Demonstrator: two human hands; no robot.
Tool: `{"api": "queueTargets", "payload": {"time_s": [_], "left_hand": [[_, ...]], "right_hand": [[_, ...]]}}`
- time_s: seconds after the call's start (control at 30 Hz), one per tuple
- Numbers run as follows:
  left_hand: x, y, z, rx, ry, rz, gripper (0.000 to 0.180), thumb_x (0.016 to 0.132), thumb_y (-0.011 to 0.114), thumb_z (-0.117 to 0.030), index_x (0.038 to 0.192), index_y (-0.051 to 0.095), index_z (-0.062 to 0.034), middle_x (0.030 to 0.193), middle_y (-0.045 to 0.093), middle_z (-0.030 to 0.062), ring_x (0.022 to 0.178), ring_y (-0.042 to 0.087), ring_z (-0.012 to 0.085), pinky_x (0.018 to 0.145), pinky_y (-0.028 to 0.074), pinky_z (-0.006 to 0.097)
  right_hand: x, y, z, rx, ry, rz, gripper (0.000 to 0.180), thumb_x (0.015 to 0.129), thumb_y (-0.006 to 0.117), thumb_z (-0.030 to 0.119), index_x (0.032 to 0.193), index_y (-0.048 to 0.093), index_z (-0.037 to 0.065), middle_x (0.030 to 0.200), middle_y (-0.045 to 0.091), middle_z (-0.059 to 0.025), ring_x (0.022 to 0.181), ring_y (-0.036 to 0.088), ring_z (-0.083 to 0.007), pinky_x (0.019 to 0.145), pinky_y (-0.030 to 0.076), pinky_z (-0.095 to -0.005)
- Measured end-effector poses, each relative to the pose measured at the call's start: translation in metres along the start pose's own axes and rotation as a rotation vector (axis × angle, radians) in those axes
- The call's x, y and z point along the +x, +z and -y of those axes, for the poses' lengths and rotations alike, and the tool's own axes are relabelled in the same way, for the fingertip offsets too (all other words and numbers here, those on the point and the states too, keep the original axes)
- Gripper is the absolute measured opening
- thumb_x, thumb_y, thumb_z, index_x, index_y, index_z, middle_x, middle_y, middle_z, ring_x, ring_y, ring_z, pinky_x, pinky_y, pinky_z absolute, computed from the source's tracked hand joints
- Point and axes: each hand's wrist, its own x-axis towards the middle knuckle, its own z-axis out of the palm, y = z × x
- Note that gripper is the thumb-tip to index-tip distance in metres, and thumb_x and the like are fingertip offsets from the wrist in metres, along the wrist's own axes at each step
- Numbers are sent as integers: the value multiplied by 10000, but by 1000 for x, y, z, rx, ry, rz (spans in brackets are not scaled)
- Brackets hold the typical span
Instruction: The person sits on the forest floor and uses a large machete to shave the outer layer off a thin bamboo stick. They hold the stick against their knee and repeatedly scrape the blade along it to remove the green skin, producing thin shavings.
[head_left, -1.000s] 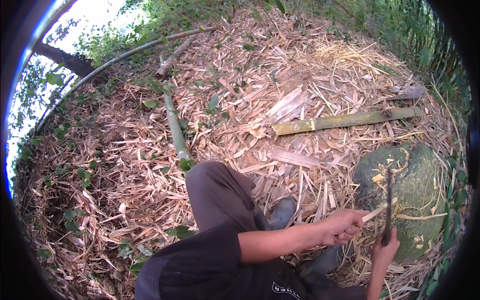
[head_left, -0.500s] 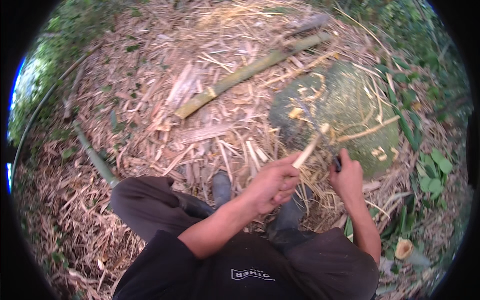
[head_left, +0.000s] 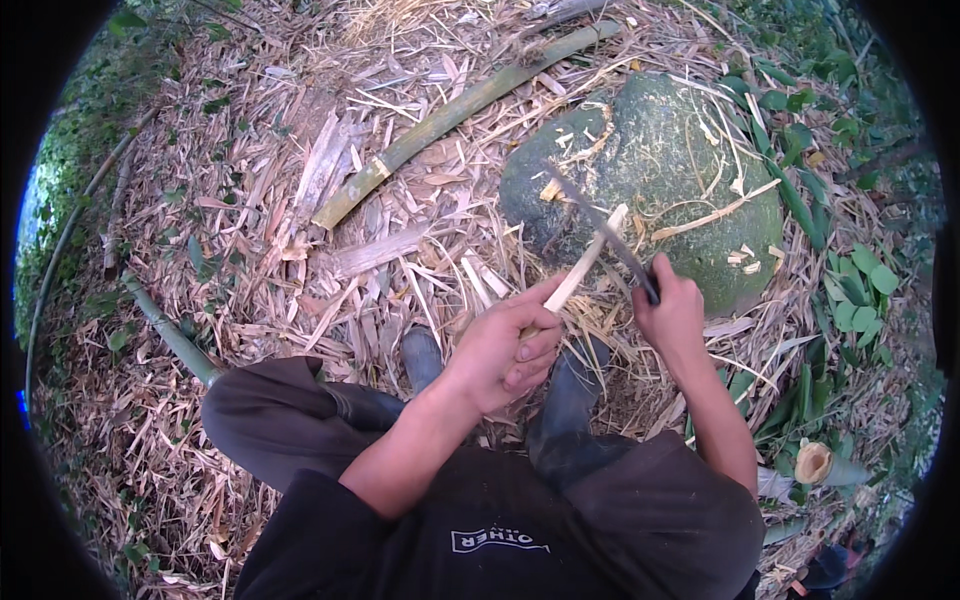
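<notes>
Above dark boots (head_left: pixel 565 410), a person's left hand (head_left: pixel 505 350) curls closed around a pale stick (head_left: pixel 584 272), its long axis slanting forward and rightward, the free end pointing away from the body; the right hand (head_left: pixel 670 305), fingers wrapped tight, grips a dark-bladed knife (head_left: pixel 628 262) aimed forward and leftward, crossing the stick near its tip; whether blade meets wood, I cannot tell from here; behind them sits a greenish boulder (head_left: pixel 700 190) strewn with shavings (head_left: pixel 742 256); farther off, leftward, lies a bamboo pole (head_left: pixel 455 118).
</notes>
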Motion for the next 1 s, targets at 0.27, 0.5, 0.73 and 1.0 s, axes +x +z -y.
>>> {"api": "queueTargets", "payload": {"time_s": [0.27, 0.5, 0.73, 1.0], "left_hand": [[1, -5, -1, -4, -4, 37, 588, 969, 377, -61, 1540, 247, -109, 537, 371, -27, 328, 326, 78, 310, 303, 208], [-19, 4, -10, 110, 29, -52, 435, 991, 378, -111, 1417, 404, -27, 511, 372, -14, 325, 334, 83, 316, 301, 215], [-99, 6, -52, 560, 307, -221, 367, 1005, 368, -152, 1301, 502, 20, 485, 400, -2, 328, 352, 105, 327, 321, 220], [-134, 17, -114, 1313, 513, -319, 272, 971, 501, -223, 1116, 547, 3, 659, 582, 88, 527, 581, 182, 500, 461, 344]], "right_hand": [[15, 16, -17, -36, 182, -35, 238, 817, 633, 140, 1005, 522, 47, 745, 669, -238, 726, 659, -464, 698, 527, -564], [13, 23, -20, -40, 185, -53, 274, 820, 654, 173, 1020, 517, 47, 718, 654, -244, 708, 651, -474, 667, 522, -562], [8, 23, -15, -16, 225, -112, 275, 802, 643, 163, 1034, 543, 54, 747, 646, -257, 756, 642, -478, 705, 510, -562], [12, -3, -11, 65, 175, -45, 263, 788, 651, 176, 1000, 613, 24, 832, 678, -235, 821, 662, -432, 750, 514, -494]]}}
